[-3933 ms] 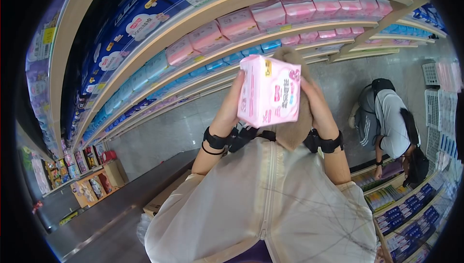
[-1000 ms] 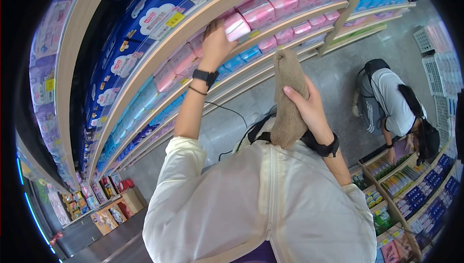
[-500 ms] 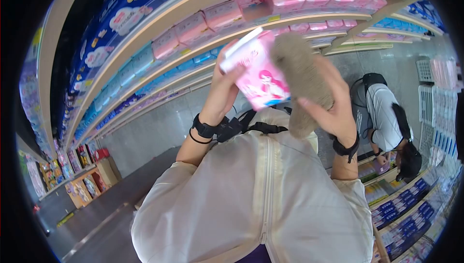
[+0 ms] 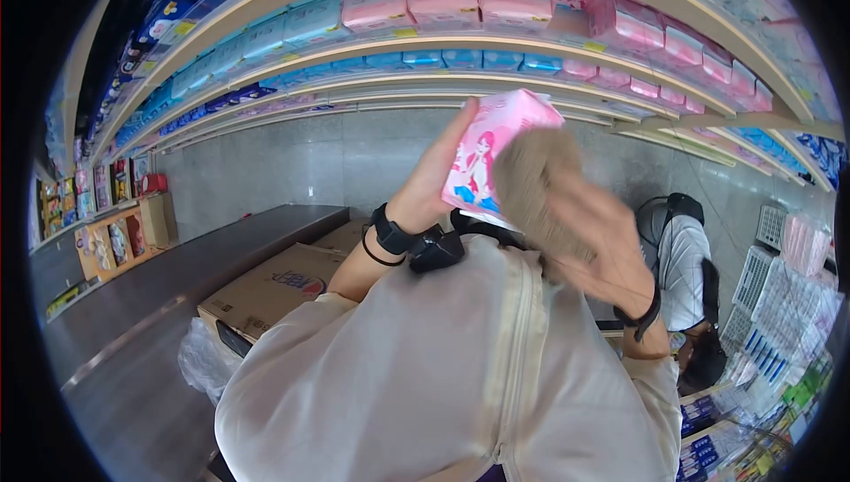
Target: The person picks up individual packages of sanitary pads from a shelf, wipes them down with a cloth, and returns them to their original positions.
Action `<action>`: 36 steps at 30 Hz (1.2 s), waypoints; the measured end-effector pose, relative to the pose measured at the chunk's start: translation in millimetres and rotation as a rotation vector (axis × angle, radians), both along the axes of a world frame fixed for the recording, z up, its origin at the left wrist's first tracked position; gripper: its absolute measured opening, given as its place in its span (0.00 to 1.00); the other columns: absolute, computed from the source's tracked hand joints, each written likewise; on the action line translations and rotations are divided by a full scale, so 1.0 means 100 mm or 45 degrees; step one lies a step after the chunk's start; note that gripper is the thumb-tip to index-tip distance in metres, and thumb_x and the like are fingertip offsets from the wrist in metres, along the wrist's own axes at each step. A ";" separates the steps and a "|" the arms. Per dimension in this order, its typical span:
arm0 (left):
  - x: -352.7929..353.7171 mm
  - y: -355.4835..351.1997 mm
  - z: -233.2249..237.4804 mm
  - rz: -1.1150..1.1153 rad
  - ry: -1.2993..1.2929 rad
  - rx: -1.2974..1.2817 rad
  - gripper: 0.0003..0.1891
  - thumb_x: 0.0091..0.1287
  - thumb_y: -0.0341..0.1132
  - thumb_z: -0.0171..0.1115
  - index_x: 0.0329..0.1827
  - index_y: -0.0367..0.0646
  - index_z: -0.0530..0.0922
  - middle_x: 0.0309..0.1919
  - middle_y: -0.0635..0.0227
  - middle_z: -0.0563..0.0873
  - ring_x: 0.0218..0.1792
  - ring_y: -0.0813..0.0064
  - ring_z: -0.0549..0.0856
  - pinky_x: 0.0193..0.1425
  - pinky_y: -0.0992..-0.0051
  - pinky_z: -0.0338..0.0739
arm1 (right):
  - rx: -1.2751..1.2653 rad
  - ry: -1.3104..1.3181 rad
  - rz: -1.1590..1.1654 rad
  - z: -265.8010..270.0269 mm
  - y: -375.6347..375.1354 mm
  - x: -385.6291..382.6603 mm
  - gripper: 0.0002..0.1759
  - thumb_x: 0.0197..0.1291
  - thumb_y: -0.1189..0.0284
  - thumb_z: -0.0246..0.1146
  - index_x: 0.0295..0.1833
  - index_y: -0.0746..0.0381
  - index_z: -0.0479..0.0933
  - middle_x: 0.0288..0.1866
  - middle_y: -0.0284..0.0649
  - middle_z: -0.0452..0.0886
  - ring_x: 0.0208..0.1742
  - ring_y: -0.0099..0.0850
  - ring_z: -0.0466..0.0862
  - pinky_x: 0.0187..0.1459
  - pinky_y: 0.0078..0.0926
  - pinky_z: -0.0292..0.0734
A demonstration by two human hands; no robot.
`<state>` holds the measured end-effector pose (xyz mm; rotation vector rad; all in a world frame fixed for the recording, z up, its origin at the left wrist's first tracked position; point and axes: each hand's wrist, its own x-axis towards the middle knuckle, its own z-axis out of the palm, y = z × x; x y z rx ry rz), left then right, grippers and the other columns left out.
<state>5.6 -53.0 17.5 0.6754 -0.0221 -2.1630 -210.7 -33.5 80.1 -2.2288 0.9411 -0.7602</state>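
Note:
A pink sanitary pad pack (image 4: 481,156) with a long-haired cartoon figure on its front is tilted in front of my chest. My left hand (image 4: 436,174) is closed around the pack's left side. My right hand (image 4: 595,230), blurred by motion, grips a grey-brown cloth (image 4: 534,183). The cloth lies against the pack's right side and covers part of its printed front. Some fingers of both hands are hidden behind what they hold.
Shelves ahead carry rows of pink packs (image 4: 443,0) and blue packs (image 4: 314,26). A cardboard box (image 4: 279,287) sits beside a dark counter (image 4: 204,283) at left. Another person (image 4: 686,256) is low down at right, near white baskets (image 4: 753,278).
The pack has turned, showing its front and top at another angle. The cloth now covers its right side. My view has shifted, bringing the cardboard box into sight.

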 end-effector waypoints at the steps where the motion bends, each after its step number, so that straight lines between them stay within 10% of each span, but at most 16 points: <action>1: 0.07 0.00 -0.03 0.011 -0.048 -0.046 0.28 0.71 0.52 0.41 0.63 0.38 0.64 0.58 0.57 0.73 0.58 0.67 0.75 0.63 0.67 0.69 | 0.180 0.047 0.181 0.08 0.02 -0.01 0.32 0.36 0.72 0.60 0.55 0.61 0.74 0.59 0.47 0.72 0.53 0.48 0.76 0.53 0.37 0.73; 4: 0.11 0.05 0.11 0.081 -0.099 -0.073 0.26 0.71 0.51 0.43 0.59 0.36 0.68 0.53 0.59 0.78 0.51 0.71 0.80 0.55 0.70 0.76 | 0.431 0.007 0.462 0.00 -0.15 -0.14 0.28 0.37 0.72 0.60 0.52 0.62 0.75 0.57 0.47 0.73 0.51 0.49 0.77 0.52 0.37 0.74; 6: 0.08 0.11 0.31 0.045 -0.529 -0.297 0.26 0.71 0.51 0.43 0.59 0.36 0.68 0.53 0.59 0.78 0.51 0.71 0.80 0.55 0.71 0.76 | 0.034 -0.268 0.362 -0.12 -0.33 -0.23 0.27 0.38 0.72 0.60 0.51 0.61 0.76 0.57 0.47 0.73 0.53 0.50 0.76 0.53 0.36 0.73; 7: 0.10 0.07 0.03 0.027 -0.121 -0.099 0.26 0.71 0.51 0.44 0.59 0.37 0.68 0.53 0.60 0.78 0.51 0.71 0.80 0.56 0.72 0.75 | 0.272 -0.192 -0.248 -0.04 -0.23 -0.09 0.26 0.40 0.71 0.61 0.51 0.63 0.75 0.58 0.49 0.72 0.56 0.51 0.74 0.55 0.36 0.72; 8: 0.09 0.08 0.05 0.030 -0.116 -0.097 0.26 0.71 0.51 0.44 0.59 0.37 0.68 0.53 0.60 0.78 0.51 0.71 0.80 0.56 0.72 0.75 | 0.274 -0.187 -0.246 -0.04 -0.22 0.02 0.26 0.40 0.71 0.61 0.51 0.63 0.75 0.58 0.49 0.72 0.56 0.51 0.74 0.55 0.36 0.72; 16: 0.20 0.14 0.06 0.167 -0.074 -0.287 0.29 0.70 0.54 0.40 0.63 0.38 0.64 0.56 0.60 0.75 0.56 0.71 0.76 0.62 0.69 0.70 | 0.518 -0.274 0.700 -0.07 -0.31 -0.09 0.28 0.48 0.69 0.63 0.57 0.67 0.70 0.55 0.51 0.75 0.56 0.46 0.76 0.57 0.34 0.69; 18: 0.11 0.14 0.07 0.186 -0.116 -0.501 0.29 0.71 0.54 0.40 0.63 0.38 0.64 0.56 0.61 0.75 0.56 0.71 0.76 0.63 0.69 0.69 | 0.968 -0.617 -0.466 -0.15 -0.20 0.01 0.29 0.50 0.75 0.62 0.60 0.70 0.68 0.57 0.51 0.74 0.59 0.41 0.74 0.60 0.32 0.65; 25: 0.12 0.11 -0.09 0.152 -0.489 -0.198 0.25 0.72 0.49 0.41 0.63 0.39 0.64 0.57 0.64 0.74 0.55 0.76 0.75 0.61 0.73 0.69 | 0.076 -0.320 -0.357 -0.54 -0.23 0.34 0.30 0.43 0.80 0.63 0.58 0.68 0.70 0.60 0.54 0.69 0.62 0.46 0.70 0.62 0.34 0.62; 33: 0.26 0.17 0.07 0.126 -0.024 0.120 0.22 0.69 0.42 0.50 0.61 0.38 0.66 0.54 0.61 0.77 0.54 0.72 0.77 0.59 0.72 0.71 | 0.204 -0.167 0.488 -0.17 -0.20 0.30 0.27 0.40 0.74 0.63 0.52 0.64 0.75 0.59 0.50 0.71 0.56 0.48 0.74 0.55 0.36 0.71; 36: 0.23 0.19 0.05 0.078 0.005 -0.002 0.22 0.68 0.43 0.51 0.60 0.37 0.67 0.53 0.60 0.78 0.53 0.71 0.78 0.58 0.71 0.72 | -0.085 -0.224 -0.213 -0.45 -0.29 0.19 0.28 0.38 0.73 0.62 0.53 0.62 0.75 0.59 0.49 0.71 0.55 0.48 0.75 0.53 0.37 0.72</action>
